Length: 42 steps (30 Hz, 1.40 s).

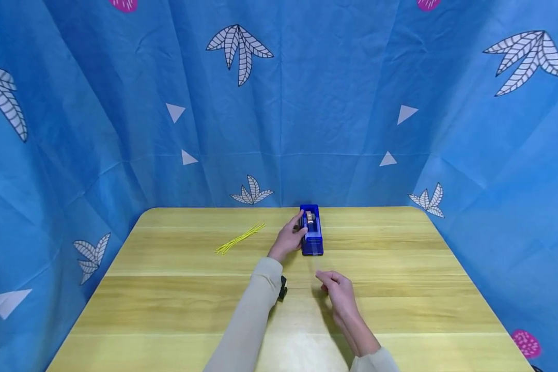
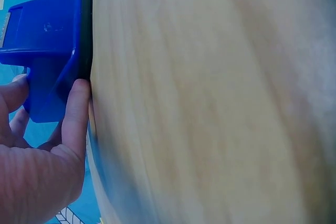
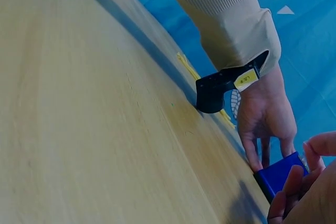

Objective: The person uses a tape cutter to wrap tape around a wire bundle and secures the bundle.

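A blue tape dispenser (image 1: 312, 248) stands near the table's back edge, a roll of tape (image 1: 309, 216) inside it. My left hand (image 1: 287, 241) holds the dispenser from its left side; in the left wrist view the thumb and fingers (image 2: 77, 111) lie against its blue body (image 2: 50, 30). A clear strip of tape (image 1: 316, 264) runs from the dispenser's front towards me. My right hand (image 1: 340, 293), in front of the dispenser, pinches the strip's near end between thumb and fingertips. The right wrist view shows this hand (image 3: 315, 192) partly covering the dispenser (image 3: 278, 176).
Several thin yellow strips (image 1: 239, 238) lie in a loose bundle left of the left hand. A black wrist camera mount (image 1: 282, 288) sits on the left wrist. The wooden table (image 1: 167, 299) reaches back to a blue patterned curtain (image 1: 325, 103).
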Available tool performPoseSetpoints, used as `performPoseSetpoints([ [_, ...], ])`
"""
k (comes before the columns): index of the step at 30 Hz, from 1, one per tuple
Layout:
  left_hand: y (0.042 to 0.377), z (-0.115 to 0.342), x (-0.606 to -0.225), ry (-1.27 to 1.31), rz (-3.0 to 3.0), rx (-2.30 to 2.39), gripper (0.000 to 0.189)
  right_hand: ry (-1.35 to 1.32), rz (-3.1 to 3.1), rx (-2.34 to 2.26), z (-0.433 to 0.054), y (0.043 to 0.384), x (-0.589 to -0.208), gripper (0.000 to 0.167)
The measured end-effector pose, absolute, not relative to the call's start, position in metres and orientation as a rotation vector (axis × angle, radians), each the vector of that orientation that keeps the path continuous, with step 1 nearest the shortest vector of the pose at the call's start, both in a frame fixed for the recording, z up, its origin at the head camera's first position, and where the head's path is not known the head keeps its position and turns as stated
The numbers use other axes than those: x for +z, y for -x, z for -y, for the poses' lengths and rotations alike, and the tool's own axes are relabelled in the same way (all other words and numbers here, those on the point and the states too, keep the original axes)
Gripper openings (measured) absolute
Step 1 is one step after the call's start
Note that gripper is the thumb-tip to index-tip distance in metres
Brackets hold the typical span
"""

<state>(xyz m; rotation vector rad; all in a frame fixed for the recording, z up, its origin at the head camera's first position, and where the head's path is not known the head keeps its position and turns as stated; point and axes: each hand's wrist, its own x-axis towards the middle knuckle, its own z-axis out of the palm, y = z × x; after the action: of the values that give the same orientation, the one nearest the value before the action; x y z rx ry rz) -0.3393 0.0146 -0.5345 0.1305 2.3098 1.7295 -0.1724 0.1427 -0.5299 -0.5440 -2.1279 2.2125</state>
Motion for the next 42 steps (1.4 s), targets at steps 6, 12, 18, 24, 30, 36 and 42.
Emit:
performPoseSetpoints([
  [6,0.340,-0.016,-0.535,-0.134,-2.324,1.732,0.057,0.550,2.122,2.231,-0.143,0.170,-0.530,0.020],
  [12,0.341,-0.017,-0.533,-0.126,-2.348,1.736,0.057,0.552,2.127,2.229,-0.143,0.171,-0.529,0.020],
  [18,0.347,-0.024,-0.533,-0.133,-2.545,1.630,0.056,0.519,2.169,2.176,-0.141,0.180,-0.526,0.021],
  [24,0.352,-0.028,-0.532,-0.106,-2.611,1.602,0.055,0.537,2.157,2.225,-0.143,0.185,-0.526,0.021],
  [30,0.355,-0.029,-0.529,-0.106,-2.610,1.596,0.054,0.541,2.111,2.268,-0.143,0.188,-0.528,0.019],
  [36,0.355,-0.028,-0.527,-0.050,-2.610,1.614,0.054,0.531,2.090,2.284,-0.137,0.188,-0.531,0.020],
  [42,0.356,-0.030,-0.529,-0.051,-2.581,1.647,0.053,0.534,2.078,2.268,-0.138,0.184,-0.534,0.019],
])
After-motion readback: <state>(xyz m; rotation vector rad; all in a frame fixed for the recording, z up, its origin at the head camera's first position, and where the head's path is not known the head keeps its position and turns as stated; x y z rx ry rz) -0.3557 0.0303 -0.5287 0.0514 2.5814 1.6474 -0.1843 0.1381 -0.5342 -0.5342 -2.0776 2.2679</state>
